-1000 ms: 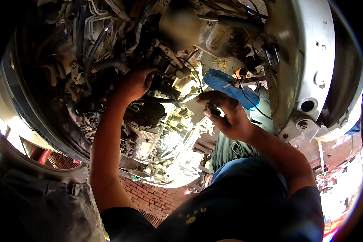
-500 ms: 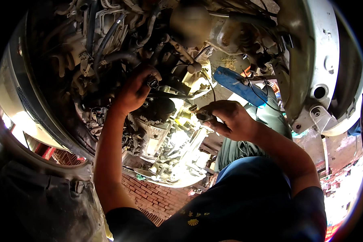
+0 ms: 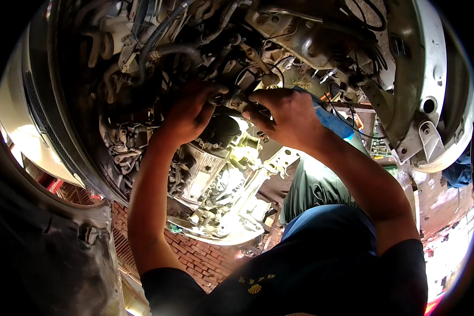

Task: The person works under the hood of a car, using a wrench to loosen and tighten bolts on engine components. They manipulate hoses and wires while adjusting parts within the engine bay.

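Note:
My left hand (image 3: 190, 113) is closed around a small black connector (image 3: 216, 98), its open end showing beside the thumb. Facing it from the right, my right hand (image 3: 290, 117) has thumb and forefinger curled round a small dark part (image 3: 258, 109), largely hidden by the fingers. Between the two hands sits a greyish fitting (image 3: 239, 102); whether either hand touches it I cannot tell. Both hands are over the engine (image 3: 203, 171), just below a metal pipe with a rounded end (image 3: 270, 79).
Dark hoses (image 3: 179, 50) run across the far side. A blue cover (image 3: 334, 124) lies past my right hand. The pale car body frame (image 3: 432, 68) rises at the right, and a curved light panel (image 3: 42, 142) stands at the left. Below is brick floor (image 3: 200, 258).
My right hand has moved away from me and slightly left, bringing its dark part close to my left hand. My left hand has shifted a little right, still on the connector.

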Available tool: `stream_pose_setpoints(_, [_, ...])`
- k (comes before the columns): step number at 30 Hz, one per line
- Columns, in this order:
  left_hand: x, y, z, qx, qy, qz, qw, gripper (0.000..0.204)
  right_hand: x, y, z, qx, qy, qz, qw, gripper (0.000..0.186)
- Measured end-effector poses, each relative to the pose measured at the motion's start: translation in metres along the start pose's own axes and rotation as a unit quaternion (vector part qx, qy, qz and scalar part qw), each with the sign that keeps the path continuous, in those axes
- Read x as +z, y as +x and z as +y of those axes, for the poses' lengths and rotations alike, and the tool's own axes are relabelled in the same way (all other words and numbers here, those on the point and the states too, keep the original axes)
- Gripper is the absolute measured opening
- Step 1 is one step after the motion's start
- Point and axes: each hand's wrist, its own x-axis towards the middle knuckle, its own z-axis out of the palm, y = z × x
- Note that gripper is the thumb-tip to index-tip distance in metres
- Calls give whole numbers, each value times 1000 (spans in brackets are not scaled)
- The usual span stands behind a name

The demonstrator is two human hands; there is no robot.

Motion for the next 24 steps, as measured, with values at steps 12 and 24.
stream_pose_setpoints(12, [20, -20, -13, 54, 118, 25, 991, 48, 3, 22, -5, -30, -39, -39, 998, 32])
stream_pose_setpoints(24, [-24, -47, 14, -63, 244, 173, 952, 37, -10, -41, 41, -47, 138, -8, 989, 27])
